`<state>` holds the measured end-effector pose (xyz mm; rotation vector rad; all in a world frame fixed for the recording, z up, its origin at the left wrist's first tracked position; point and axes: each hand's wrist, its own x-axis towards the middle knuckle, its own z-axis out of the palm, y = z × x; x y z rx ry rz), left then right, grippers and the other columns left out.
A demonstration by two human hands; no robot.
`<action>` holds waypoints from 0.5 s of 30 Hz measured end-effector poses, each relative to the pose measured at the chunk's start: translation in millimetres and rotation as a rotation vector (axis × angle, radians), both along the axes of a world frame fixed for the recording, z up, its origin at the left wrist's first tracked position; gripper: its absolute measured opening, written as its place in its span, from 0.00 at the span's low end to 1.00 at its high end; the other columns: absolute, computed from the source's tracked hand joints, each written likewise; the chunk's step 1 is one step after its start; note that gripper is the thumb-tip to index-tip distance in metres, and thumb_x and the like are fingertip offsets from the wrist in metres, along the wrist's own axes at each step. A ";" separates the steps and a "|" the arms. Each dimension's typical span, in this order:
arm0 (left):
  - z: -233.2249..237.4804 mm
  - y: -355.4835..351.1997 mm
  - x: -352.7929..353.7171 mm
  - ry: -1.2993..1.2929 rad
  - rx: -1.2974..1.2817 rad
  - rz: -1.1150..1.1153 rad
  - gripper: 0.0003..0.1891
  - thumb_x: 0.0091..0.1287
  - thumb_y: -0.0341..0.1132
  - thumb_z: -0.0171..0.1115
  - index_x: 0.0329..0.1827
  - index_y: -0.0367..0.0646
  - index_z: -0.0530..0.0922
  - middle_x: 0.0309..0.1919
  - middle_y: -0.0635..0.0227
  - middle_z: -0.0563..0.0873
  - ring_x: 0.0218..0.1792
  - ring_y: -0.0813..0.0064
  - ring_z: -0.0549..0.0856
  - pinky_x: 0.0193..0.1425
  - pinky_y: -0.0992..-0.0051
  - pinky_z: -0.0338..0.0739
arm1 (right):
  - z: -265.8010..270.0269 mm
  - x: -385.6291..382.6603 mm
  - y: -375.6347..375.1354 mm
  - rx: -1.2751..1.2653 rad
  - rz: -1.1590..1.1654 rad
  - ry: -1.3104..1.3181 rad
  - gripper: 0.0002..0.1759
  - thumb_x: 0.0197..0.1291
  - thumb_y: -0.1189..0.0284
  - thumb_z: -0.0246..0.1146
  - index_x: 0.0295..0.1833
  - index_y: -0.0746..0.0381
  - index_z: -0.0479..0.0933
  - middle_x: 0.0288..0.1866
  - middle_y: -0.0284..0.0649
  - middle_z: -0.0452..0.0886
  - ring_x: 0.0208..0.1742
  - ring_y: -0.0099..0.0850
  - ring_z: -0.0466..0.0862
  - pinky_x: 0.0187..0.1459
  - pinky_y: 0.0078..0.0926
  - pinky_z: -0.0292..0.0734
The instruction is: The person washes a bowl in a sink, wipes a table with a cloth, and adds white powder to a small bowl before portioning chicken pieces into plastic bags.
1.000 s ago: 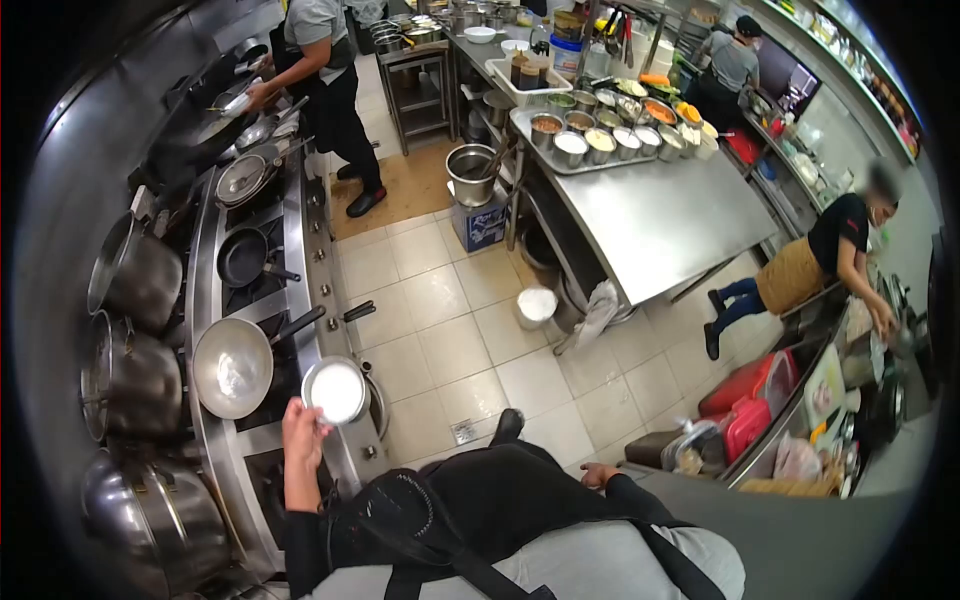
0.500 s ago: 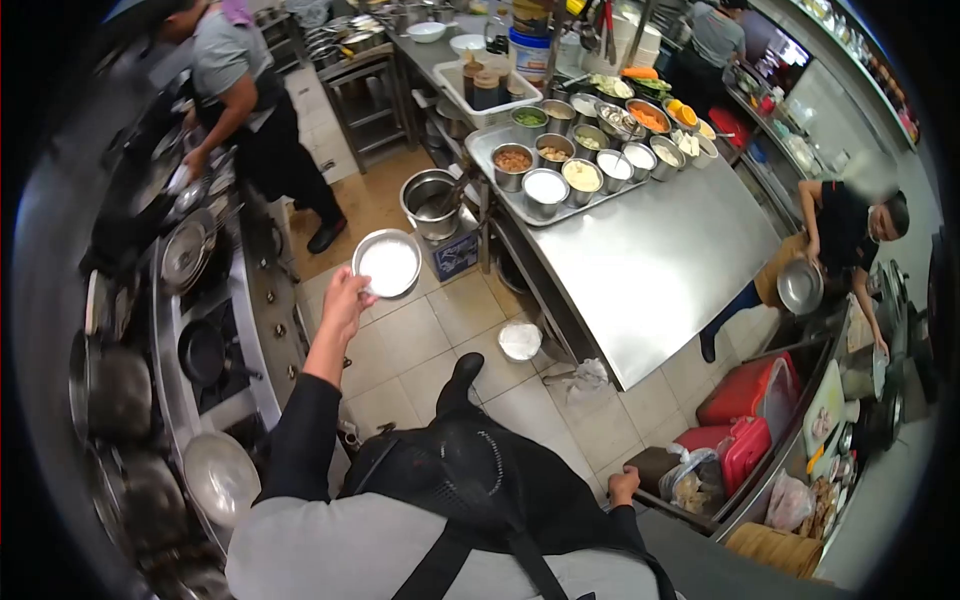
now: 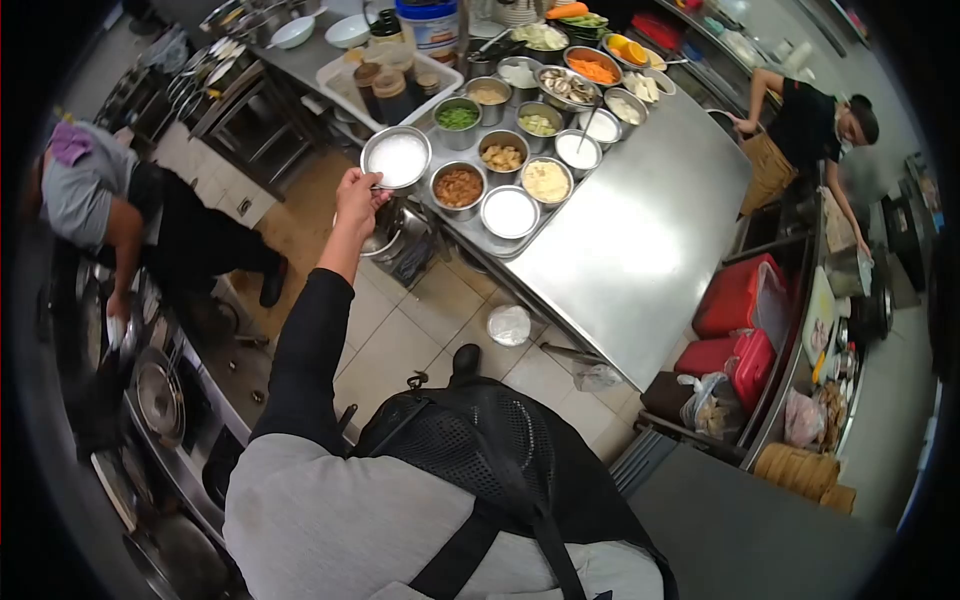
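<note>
My left hand (image 3: pixel 358 203) grips the near edge of a round metal bowl (image 3: pixel 396 158) with white contents, the thumb over its rim. In the view it overlaps the left edge of a metal tray (image 3: pixel 512 262) packed with metal containers. Nearest it are a container of chopped brown food (image 3: pixel 458 188) and one of chopped greens (image 3: pixel 457 118). A container of white contents (image 3: pixel 509 213) stands at the tray's near corner, beside one of pale yellow paste (image 3: pixel 546 181). My right hand is out of view.
A stainless steel table (image 3: pixel 620 260) extends right of the tray. Dark bottles stand in a white bin (image 3: pixel 335 85). Co-workers are at the stove on the left (image 3: pixel 90 190) and the right counter (image 3: pixel 810 120). A lidded white tub (image 3: pixel 509 325) sits on the floor.
My left hand has carried the bowl up and right to the tray's edge. My right hand has left the view. The view has turned, and the left co-worker now appears farther left.
</note>
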<state>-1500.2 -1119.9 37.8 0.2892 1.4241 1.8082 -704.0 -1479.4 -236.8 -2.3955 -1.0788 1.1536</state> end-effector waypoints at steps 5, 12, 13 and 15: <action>-43.6 49.8 -18.1 -0.011 -0.025 -0.001 0.08 0.61 0.23 0.63 0.37 0.45 0.73 0.29 0.69 0.76 0.25 0.75 0.78 0.30 0.74 0.82 | 77.9 -43.7 16.4 0.078 -0.379 0.609 0.06 0.67 0.75 0.56 0.35 0.59 0.72 0.22 0.32 0.73 0.21 0.25 0.73 0.23 0.26 0.69; -134.1 87.4 -86.3 0.079 -0.019 -0.177 0.08 0.65 0.26 0.60 0.46 0.38 0.75 0.42 0.63 0.78 0.43 0.67 0.80 0.52 0.59 0.81 | 54.4 -61.2 -45.3 0.101 -0.513 0.240 0.05 0.62 0.79 0.56 0.43 0.63 0.75 0.27 0.37 0.78 0.25 0.28 0.79 0.24 0.27 0.72; -118.4 84.1 -75.3 0.096 -0.015 -0.191 0.08 0.65 0.27 0.60 0.46 0.37 0.76 0.42 0.63 0.78 0.44 0.66 0.80 0.53 0.62 0.81 | 42.8 -59.0 -55.3 0.044 -0.598 0.201 0.10 0.50 0.80 0.62 0.41 0.64 0.78 0.26 0.36 0.79 0.25 0.29 0.79 0.28 0.29 0.75; -106.7 83.2 -68.0 0.129 -0.129 -0.130 0.15 0.69 0.36 0.62 0.53 0.36 0.76 0.49 0.60 0.80 0.48 0.66 0.80 0.54 0.69 0.79 | 44.9 -54.8 -62.8 -0.054 -0.628 0.167 0.08 0.55 0.81 0.65 0.42 0.65 0.76 0.28 0.40 0.80 0.27 0.30 0.81 0.27 0.29 0.76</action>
